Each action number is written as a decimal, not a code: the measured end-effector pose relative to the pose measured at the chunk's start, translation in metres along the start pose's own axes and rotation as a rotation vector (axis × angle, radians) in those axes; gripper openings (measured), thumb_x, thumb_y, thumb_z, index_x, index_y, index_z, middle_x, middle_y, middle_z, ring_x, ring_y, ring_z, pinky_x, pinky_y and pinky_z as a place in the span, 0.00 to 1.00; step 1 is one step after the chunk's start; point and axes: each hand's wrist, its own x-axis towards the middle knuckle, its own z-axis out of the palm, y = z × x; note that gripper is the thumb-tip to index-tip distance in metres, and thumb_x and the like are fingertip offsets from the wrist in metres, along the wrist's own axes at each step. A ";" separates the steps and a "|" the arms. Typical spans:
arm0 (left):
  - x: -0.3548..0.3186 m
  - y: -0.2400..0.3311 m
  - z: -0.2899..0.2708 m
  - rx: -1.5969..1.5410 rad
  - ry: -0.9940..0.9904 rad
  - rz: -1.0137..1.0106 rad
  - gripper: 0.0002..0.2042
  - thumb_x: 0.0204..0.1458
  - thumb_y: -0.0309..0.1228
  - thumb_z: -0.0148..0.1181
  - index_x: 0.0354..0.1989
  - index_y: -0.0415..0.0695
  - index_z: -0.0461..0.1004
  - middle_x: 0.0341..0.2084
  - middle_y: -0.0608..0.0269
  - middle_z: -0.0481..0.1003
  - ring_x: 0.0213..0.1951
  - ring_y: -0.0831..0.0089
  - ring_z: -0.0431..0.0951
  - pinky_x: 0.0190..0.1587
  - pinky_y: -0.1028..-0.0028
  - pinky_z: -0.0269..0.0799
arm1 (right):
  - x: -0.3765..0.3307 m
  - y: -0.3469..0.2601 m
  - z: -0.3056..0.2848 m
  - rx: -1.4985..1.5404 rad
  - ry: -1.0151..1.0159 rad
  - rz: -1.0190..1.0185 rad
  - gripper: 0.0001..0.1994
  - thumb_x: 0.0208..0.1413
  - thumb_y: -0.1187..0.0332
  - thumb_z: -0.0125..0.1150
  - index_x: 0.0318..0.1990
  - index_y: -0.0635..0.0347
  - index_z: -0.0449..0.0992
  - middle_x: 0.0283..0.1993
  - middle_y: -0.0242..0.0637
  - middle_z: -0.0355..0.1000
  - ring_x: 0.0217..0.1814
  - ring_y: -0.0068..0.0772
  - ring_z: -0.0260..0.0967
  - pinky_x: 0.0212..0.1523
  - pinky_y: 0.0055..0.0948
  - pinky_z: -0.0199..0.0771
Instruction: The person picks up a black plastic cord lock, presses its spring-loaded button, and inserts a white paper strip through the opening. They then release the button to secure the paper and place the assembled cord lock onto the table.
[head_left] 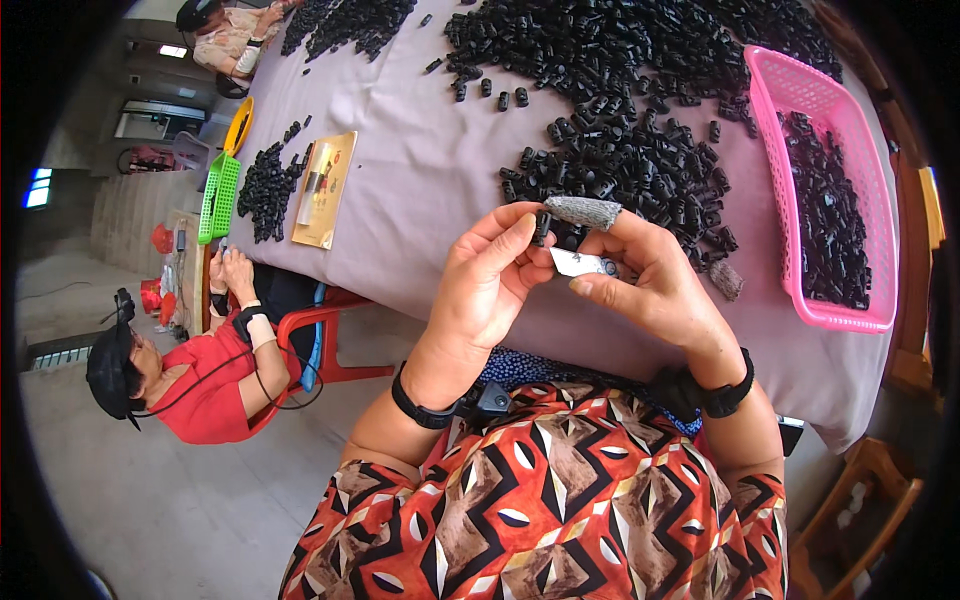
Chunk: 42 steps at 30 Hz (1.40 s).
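Note:
My left hand (pixel 485 285) pinches a small black plastic piece (pixel 542 224) between thumb and fingertips. My right hand (pixel 650 280) holds a small silver blade (pixel 583 264) against that piece; its index finger wears a grey knitted finger cot (pixel 583 211). Both hands hover over the near edge of a table covered in a mauve cloth (pixel 420 170). A large heap of the same black pieces (pixel 620 110) lies just beyond my hands.
A pink basket (pixel 800 190) with black pieces stands at the right. A green basket (pixel 220 195), a smaller black pile (pixel 268 185) and a gold packet (pixel 325 190) lie at the left, where a person in red (pixel 200 385) sits on a red chair. Another person (pixel 230 30) sits at the far end.

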 end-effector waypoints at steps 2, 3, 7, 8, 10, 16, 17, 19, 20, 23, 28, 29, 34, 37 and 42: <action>0.001 0.000 0.000 0.020 -0.001 0.023 0.09 0.55 0.28 0.56 0.44 0.40 0.72 0.30 0.61 0.76 0.29 0.78 0.76 0.33 0.79 0.76 | 0.001 0.005 -0.001 -0.020 0.013 0.005 0.23 0.49 0.75 0.62 0.54 0.67 0.66 0.36 0.31 0.71 0.40 0.17 0.65 0.42 0.21 0.69; 0.000 0.001 0.002 0.035 0.008 0.040 0.09 0.55 0.28 0.56 0.44 0.40 0.72 0.30 0.61 0.76 0.29 0.78 0.76 0.32 0.79 0.76 | 0.001 0.006 -0.003 -0.019 0.014 0.004 0.23 0.49 0.75 0.62 0.54 0.67 0.66 0.36 0.31 0.71 0.40 0.17 0.65 0.42 0.21 0.69; 0.000 -0.002 0.002 0.045 0.019 0.060 0.09 0.56 0.28 0.56 0.43 0.41 0.72 0.30 0.61 0.76 0.28 0.78 0.76 0.32 0.80 0.76 | 0.001 0.007 -0.003 -0.029 0.022 0.016 0.20 0.51 0.76 0.60 0.53 0.67 0.67 0.38 0.30 0.71 0.41 0.17 0.65 0.42 0.20 0.68; 0.000 -0.002 0.003 0.045 0.018 0.059 0.09 0.56 0.28 0.56 0.43 0.41 0.72 0.30 0.61 0.76 0.28 0.78 0.76 0.32 0.80 0.76 | 0.001 0.007 -0.002 0.014 0.048 -0.009 0.20 0.52 0.76 0.59 0.53 0.67 0.67 0.39 0.29 0.71 0.41 0.17 0.65 0.42 0.20 0.68; -0.002 -0.002 0.004 0.091 0.036 0.039 0.09 0.55 0.28 0.56 0.44 0.42 0.71 0.30 0.63 0.75 0.28 0.79 0.74 0.31 0.81 0.73 | 0.002 0.003 -0.001 0.048 0.076 0.000 0.19 0.52 0.76 0.59 0.53 0.67 0.68 0.40 0.29 0.71 0.41 0.17 0.65 0.43 0.19 0.68; -0.001 -0.009 0.007 0.076 -0.016 -0.040 0.08 0.55 0.27 0.56 0.42 0.40 0.72 0.29 0.62 0.76 0.27 0.77 0.77 0.31 0.79 0.76 | 0.007 0.014 -0.006 0.142 0.196 -0.070 0.19 0.51 0.75 0.63 0.51 0.67 0.69 0.42 0.30 0.72 0.42 0.16 0.66 0.43 0.18 0.69; 0.000 -0.011 0.007 0.073 -0.021 -0.047 0.08 0.55 0.27 0.56 0.42 0.40 0.72 0.29 0.62 0.76 0.27 0.77 0.77 0.31 0.79 0.76 | 0.008 0.014 -0.006 0.139 0.204 -0.067 0.19 0.51 0.75 0.63 0.51 0.67 0.69 0.42 0.30 0.72 0.42 0.16 0.66 0.43 0.18 0.69; -0.001 -0.016 0.007 0.136 -0.047 -0.051 0.07 0.55 0.26 0.56 0.41 0.40 0.73 0.29 0.63 0.76 0.28 0.77 0.77 0.31 0.78 0.76 | 0.007 0.014 -0.007 0.142 0.176 -0.038 0.19 0.51 0.75 0.63 0.50 0.67 0.69 0.40 0.30 0.72 0.40 0.15 0.67 0.41 0.18 0.69; 0.000 -0.017 0.007 0.133 -0.049 -0.056 0.07 0.55 0.26 0.56 0.41 0.40 0.73 0.29 0.63 0.76 0.28 0.77 0.77 0.31 0.78 0.76 | 0.007 0.014 -0.008 0.140 0.174 -0.010 0.19 0.50 0.75 0.63 0.50 0.67 0.70 0.38 0.27 0.71 0.38 0.14 0.66 0.39 0.17 0.70; 0.002 -0.017 0.006 0.175 -0.056 -0.060 0.07 0.54 0.26 0.57 0.40 0.40 0.73 0.28 0.64 0.76 0.28 0.76 0.78 0.32 0.78 0.77 | 0.005 0.012 -0.011 0.133 0.165 -0.001 0.18 0.50 0.76 0.64 0.50 0.66 0.70 0.35 0.25 0.70 0.36 0.13 0.65 0.37 0.16 0.69; 0.001 -0.019 0.000 0.192 -0.083 -0.080 0.06 0.56 0.27 0.55 0.40 0.41 0.73 0.29 0.64 0.76 0.29 0.76 0.76 0.31 0.78 0.75 | 0.005 0.013 -0.009 0.118 0.177 -0.032 0.15 0.49 0.76 0.64 0.46 0.66 0.71 0.33 0.24 0.69 0.34 0.12 0.64 0.34 0.15 0.67; 0.001 -0.019 -0.001 0.192 -0.081 -0.081 0.06 0.56 0.27 0.55 0.40 0.41 0.73 0.29 0.64 0.76 0.29 0.76 0.76 0.31 0.78 0.75 | 0.005 0.013 -0.009 0.093 0.174 -0.012 0.14 0.49 0.77 0.64 0.45 0.65 0.71 0.33 0.25 0.69 0.33 0.12 0.63 0.34 0.15 0.67; 0.005 -0.021 -0.005 0.010 -0.112 -0.240 0.09 0.56 0.28 0.54 0.44 0.42 0.71 0.32 0.65 0.75 0.29 0.76 0.75 0.31 0.78 0.73 | 0.005 0.013 -0.009 0.141 0.153 -0.019 0.13 0.49 0.77 0.63 0.42 0.65 0.71 0.33 0.24 0.69 0.33 0.12 0.64 0.33 0.15 0.66; 0.003 -0.018 0.000 0.003 -0.160 -0.280 0.12 0.56 0.29 0.55 0.48 0.42 0.69 0.35 0.66 0.74 0.29 0.77 0.73 0.32 0.79 0.71 | 0.005 0.016 -0.009 0.182 0.146 -0.031 0.12 0.49 0.78 0.63 0.42 0.65 0.71 0.32 0.24 0.69 0.33 0.13 0.64 0.33 0.15 0.67; 0.003 -0.021 -0.004 -0.097 -0.218 -0.278 0.15 0.53 0.27 0.58 0.50 0.42 0.68 0.35 0.65 0.74 0.27 0.78 0.71 0.32 0.81 0.70 | 0.004 0.016 -0.010 0.202 0.119 -0.011 0.12 0.49 0.78 0.62 0.42 0.64 0.71 0.33 0.25 0.70 0.33 0.13 0.65 0.34 0.15 0.67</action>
